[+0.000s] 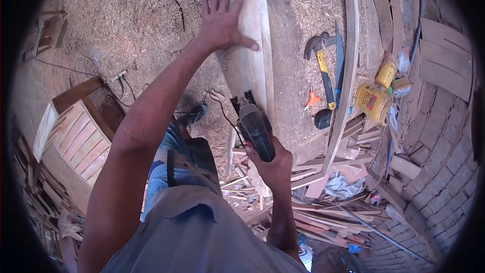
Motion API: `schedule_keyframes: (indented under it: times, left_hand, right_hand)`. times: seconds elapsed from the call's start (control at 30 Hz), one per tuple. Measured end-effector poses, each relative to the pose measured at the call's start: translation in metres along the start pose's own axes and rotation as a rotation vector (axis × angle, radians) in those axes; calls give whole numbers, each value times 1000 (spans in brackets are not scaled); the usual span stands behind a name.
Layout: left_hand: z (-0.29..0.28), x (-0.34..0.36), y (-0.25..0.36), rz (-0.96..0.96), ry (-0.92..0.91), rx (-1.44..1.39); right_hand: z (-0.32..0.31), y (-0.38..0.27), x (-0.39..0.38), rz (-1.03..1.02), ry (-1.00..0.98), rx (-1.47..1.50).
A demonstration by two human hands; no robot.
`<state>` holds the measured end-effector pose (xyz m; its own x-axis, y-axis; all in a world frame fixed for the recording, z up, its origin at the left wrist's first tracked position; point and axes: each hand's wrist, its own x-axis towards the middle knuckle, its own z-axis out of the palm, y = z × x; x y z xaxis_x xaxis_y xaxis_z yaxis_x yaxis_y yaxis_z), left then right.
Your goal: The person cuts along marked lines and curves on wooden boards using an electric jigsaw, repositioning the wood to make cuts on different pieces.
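Note:
My left hand point(220, 23) lies flat with spread fingers on a long pale board point(247, 71) at the top centre. My right hand point(273, 164) grips a dark grey jigsaw-like power tool point(255, 126) at the board's near end, its black cord point(226, 114) running off to the left. The tool's blade is not visible. Right of the board lie a yellow-handled claw hammer point(322, 63), a long blue tool point(340, 65), an orange-red piece point(313, 98) and a black tape-measure-like item point(323, 119).
Yellow plastic containers point(373, 101) stand at the right beside a brick wall point(439, 162). A slatted wooden piece point(78, 141) is at the left. Wood offcuts point(313, 220) pile below the work surface. Shavings point(116, 25) cover the upper left; my foot point(194, 114) shows below.

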<state>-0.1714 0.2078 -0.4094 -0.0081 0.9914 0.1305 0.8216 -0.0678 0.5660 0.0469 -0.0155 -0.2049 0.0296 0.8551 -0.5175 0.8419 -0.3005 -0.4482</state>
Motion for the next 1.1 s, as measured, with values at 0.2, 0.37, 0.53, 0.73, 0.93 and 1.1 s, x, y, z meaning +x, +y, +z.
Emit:
schedule_keyframes:
  times: [0.2,0.37,0.53,0.73,0.93,1.1]
  left_hand:
    - [27,-35,37,-684,363,-976]
    - [25,-37,34,-700,196,-1416]
    - [27,-36,39,-673,229,-1422]
    - [24,-36,39,-690,217,-1483]
    - [28,-36,39,-694,233,-1464]
    - [29,-37,39,-691,243,-1492]
  right_hand:
    - [7,-1,-3,24,19,49]
    - [5,-4,-6,59,13,69]
    - [5,-2,-5,19,31,33]
    - [5,-1,-3,9,29,-35]
    - [2,-2,2,-16,30,-75]
    - [5,-2,0,5,43,-57]
